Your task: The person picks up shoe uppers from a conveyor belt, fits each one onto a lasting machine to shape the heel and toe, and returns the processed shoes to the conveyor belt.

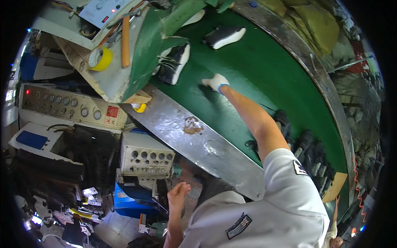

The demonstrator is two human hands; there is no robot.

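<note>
"Shoe [177, 67], where was it?"
"On the green belt [252, 70], ten o'clock from the right hand [216, 82]; probably set within easy reach."
"And the grip?"
"Right, apart, seemingly empty; left hand [178, 192], I couldn't tell."

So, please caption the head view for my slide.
Gloved right hand over green conveyor belt, near white-soled black sneaker.

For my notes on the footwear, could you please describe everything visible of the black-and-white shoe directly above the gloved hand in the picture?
The shoe has a black upper and a thick white sole whose edge faces the picture's lower right. It rests, slanting up to the right, on the green surface; nothing else appears to touch it. Its material is unclear at this size.
</note>
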